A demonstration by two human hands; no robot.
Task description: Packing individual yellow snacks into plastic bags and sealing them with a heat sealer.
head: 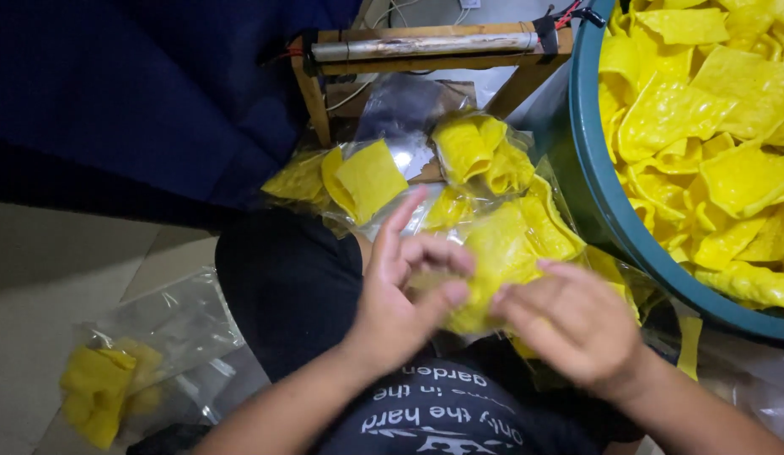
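- My left hand [400, 291] and right hand [569, 324] pinched the clear bag of yellow crackers [493, 253] at six o'clock; fingers half-curled on its mouth
- Loose plastic could slip; crackers might spill beside the teal tub [590, 185]

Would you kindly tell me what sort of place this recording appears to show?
Probably a small home snack-packing spot on the floor. A large teal plastic tub holds yellow square crackers, both hands hold a clear plastic bag of them, and a wooden-framed heat sealer stands ahead.

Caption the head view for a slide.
Both hands, left and right, hold a clear bag of yellow chips beside a full tub.
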